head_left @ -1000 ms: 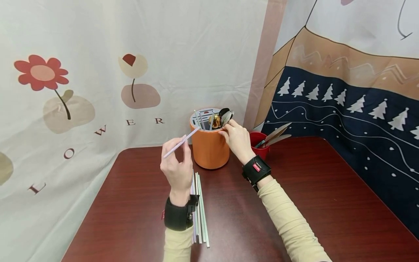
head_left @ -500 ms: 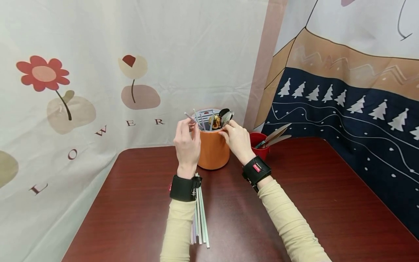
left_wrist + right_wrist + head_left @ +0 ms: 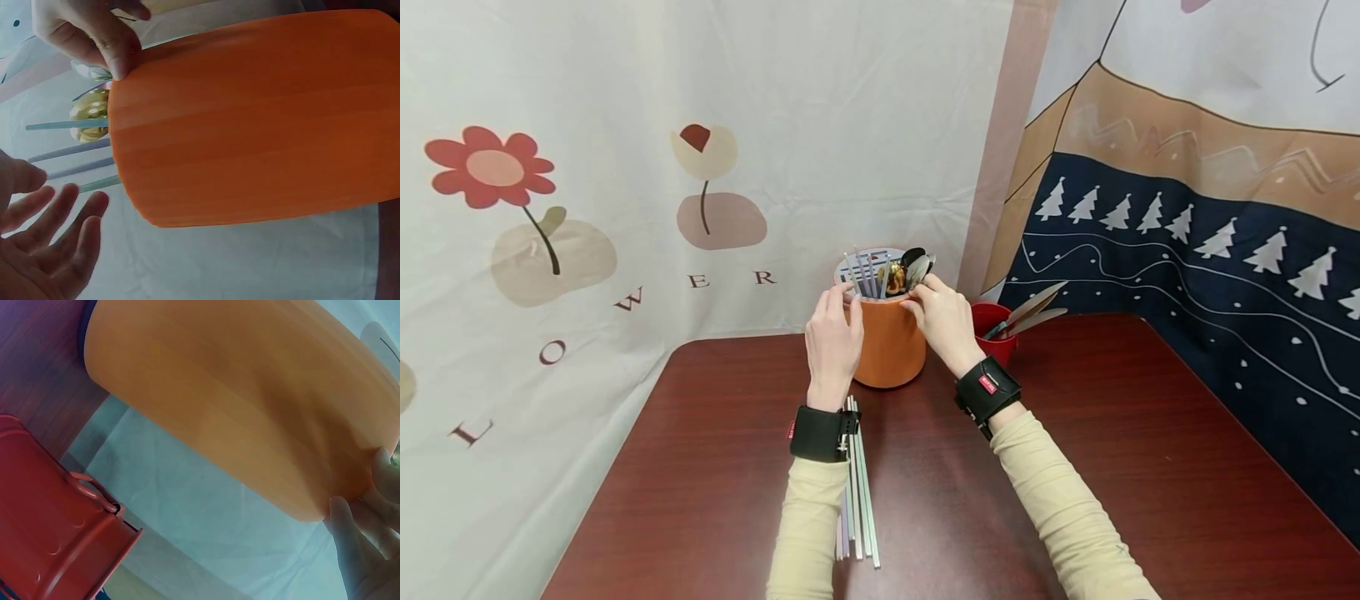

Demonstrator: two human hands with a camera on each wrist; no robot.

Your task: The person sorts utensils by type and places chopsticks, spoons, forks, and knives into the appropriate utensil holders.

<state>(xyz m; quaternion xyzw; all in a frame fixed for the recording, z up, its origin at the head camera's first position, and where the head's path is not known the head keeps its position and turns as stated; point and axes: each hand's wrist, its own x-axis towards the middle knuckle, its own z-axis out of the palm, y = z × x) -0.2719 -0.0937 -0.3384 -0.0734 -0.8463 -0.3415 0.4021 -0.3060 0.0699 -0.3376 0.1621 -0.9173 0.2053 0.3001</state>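
Note:
An orange utensil holder [image 3: 891, 342] stands upright on the table. Several thin pastel straws [image 3: 871, 277] lean in its near left side, beside a shiny gold piece [image 3: 896, 279] and spoons [image 3: 917, 268]. My left hand [image 3: 833, 337] is at the holder's left rim; in the left wrist view its fingers [image 3: 87, 240] are spread and loosely bent by the straw ends, gripping nothing. With thumb and fingers, my right hand [image 3: 943, 323] pinches the holder's right rim. Part of the right hand's grip is hidden behind the rim.
More straws [image 3: 865, 492] in lilac and mint lie on the dark red table [image 3: 1000, 500], partly under my left forearm. A red bucket [image 3: 991, 340] holding knife-like blades [image 3: 1037, 312] stands right of the holder. Printed curtains [image 3: 850, 125] hang behind.
My left hand has carried a lilac straw up and right to the holder and let it go; it now stands among the others. My right hand has stayed on the rim.

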